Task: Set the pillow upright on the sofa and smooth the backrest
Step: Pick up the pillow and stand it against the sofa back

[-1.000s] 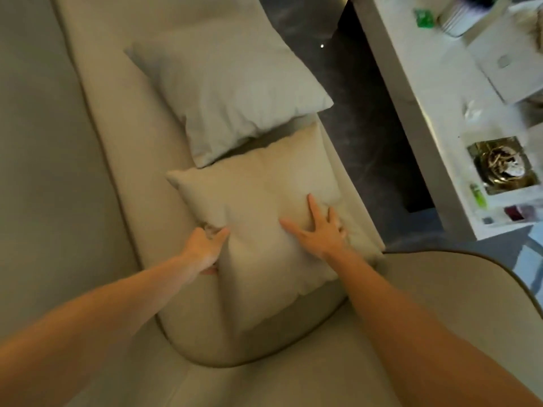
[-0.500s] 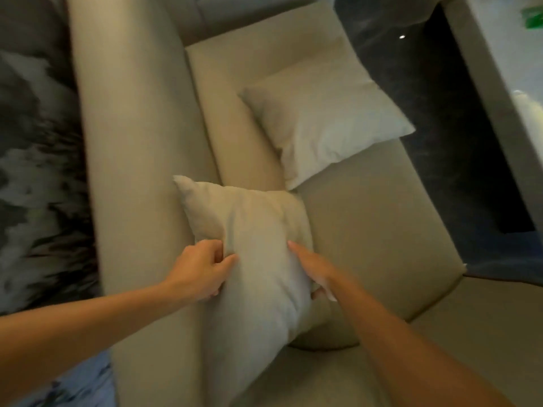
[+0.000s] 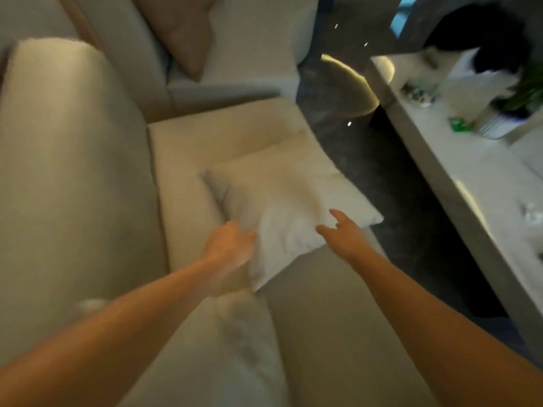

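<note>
The pale, square fabric pillow point(image 3: 289, 207) lies flat on the beige sofa seat point(image 3: 188, 148), directly ahead of both hands, one corner pointing back between the two forearms. Its diagonal runs from beside the left hand point(image 3: 227, 245) away to the far right, where a corner overhangs the seat edge beyond the right hand point(image 3: 342, 235). The left hand sits at the pillow's near left edge, fingers curled, apparently touching the fabric, though blur hides whether it grips. The right hand hovers over the near right edge, fingers spread wide, holding nothing. The rounded beige backrest point(image 3: 67, 171) rises left of the left hand, so tipping the pillow upright probably means lifting its right side and swinging it leftward.
</note>
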Action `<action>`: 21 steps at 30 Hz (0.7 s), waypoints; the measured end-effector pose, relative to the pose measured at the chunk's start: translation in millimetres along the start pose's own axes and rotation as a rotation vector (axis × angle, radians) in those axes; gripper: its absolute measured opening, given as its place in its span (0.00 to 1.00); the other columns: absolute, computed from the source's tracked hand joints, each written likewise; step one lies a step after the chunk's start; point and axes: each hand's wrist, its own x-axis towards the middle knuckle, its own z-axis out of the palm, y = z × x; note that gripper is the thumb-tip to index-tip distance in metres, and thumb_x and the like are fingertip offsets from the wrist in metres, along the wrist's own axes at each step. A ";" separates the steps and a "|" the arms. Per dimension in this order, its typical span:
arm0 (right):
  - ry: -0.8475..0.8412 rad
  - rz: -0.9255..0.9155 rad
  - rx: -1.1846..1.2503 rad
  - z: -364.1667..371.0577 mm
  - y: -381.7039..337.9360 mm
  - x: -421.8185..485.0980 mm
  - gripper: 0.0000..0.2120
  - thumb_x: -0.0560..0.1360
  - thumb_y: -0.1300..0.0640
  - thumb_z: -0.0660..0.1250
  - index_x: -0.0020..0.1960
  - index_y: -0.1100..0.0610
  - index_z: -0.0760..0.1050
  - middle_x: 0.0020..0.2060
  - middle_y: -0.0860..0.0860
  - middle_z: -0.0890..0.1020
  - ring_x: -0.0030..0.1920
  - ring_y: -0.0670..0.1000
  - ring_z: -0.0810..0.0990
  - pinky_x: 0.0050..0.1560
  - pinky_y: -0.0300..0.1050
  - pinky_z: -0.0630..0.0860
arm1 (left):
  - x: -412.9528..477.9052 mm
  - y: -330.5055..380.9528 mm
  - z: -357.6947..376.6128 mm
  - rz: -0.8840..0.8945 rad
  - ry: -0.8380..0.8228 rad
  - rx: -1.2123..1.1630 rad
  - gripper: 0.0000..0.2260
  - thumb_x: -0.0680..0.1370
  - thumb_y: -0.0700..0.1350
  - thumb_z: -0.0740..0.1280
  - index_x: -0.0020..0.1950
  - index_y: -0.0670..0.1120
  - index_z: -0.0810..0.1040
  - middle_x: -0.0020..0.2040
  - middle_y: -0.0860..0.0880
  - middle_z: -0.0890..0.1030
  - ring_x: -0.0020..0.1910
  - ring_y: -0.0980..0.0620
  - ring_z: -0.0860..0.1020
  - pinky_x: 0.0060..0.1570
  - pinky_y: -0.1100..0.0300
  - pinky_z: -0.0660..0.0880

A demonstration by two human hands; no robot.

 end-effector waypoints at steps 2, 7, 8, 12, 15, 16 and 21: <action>0.097 -0.020 -0.111 -0.4 4.0 39.3 0.36 0.76 0.43 0.66 0.78 0.46 0.53 0.77 0.61 0.56 0.75 0.63 0.58 0.74 0.61 0.59 | 44.8 -6.0 30.4 -0.147 -0.005 -0.151 0.26 0.77 0.59 0.63 0.55 0.36 0.80 0.55 0.35 0.82 0.53 0.35 0.81 0.51 0.45 0.81; 0.108 0.030 -0.092 40.2 44.9 95.9 0.34 0.73 0.37 0.66 0.75 0.37 0.57 0.78 0.52 0.44 0.74 0.64 0.60 0.71 0.64 0.63 | 93.7 -29.7 96.8 -0.200 -0.055 -0.371 0.26 0.76 0.62 0.62 0.58 0.39 0.73 0.52 0.37 0.80 0.42 0.36 0.81 0.24 0.51 0.79; 0.112 0.035 -0.013 47.7 54.0 98.0 0.34 0.72 0.38 0.67 0.74 0.36 0.58 0.78 0.50 0.45 0.72 0.63 0.62 0.68 0.64 0.68 | 98.5 -36.0 101.9 -0.146 -0.035 -0.362 0.24 0.77 0.62 0.62 0.58 0.42 0.73 0.51 0.38 0.81 0.40 0.37 0.81 0.21 0.55 0.77; 0.128 0.033 0.100 54.3 61.7 91.2 0.34 0.72 0.37 0.66 0.73 0.32 0.55 0.78 0.47 0.44 0.74 0.62 0.58 0.67 0.64 0.69 | 96.5 -37.2 87.6 0.060 0.003 -0.401 0.14 0.80 0.55 0.59 0.57 0.48 0.78 0.49 0.43 0.83 0.45 0.39 0.81 0.42 0.46 0.82; 0.123 0.140 0.195 48.8 31.5 78.8 0.33 0.75 0.38 0.63 0.76 0.36 0.52 0.78 0.52 0.49 0.75 0.62 0.55 0.68 0.66 0.67 | 84.4 -14.3 31.7 0.145 0.074 -0.336 0.15 0.80 0.56 0.59 0.47 0.48 0.79 0.45 0.46 0.83 0.47 0.41 0.80 0.50 0.45 0.79; 0.107 0.190 0.268 49.4 14.1 72.2 0.32 0.76 0.39 0.62 0.76 0.38 0.53 0.78 0.53 0.52 0.75 0.63 0.56 0.67 0.67 0.69 | 79.4 -4.6 4.9 0.204 0.118 -0.269 0.16 0.79 0.57 0.59 0.43 0.47 0.79 0.43 0.47 0.83 0.46 0.42 0.80 0.48 0.47 0.78; -0.224 0.477 0.624 82.8 -102.5 25.7 0.22 0.78 0.47 0.63 0.69 0.52 0.66 0.74 0.52 0.62 0.67 0.63 0.64 0.55 0.70 0.75 | 44.1 4.5 -126.8 0.361 0.313 0.063 0.12 0.74 0.54 0.61 0.42 0.46 0.78 0.45 0.42 0.83 0.45 0.37 0.80 0.42 0.51 0.76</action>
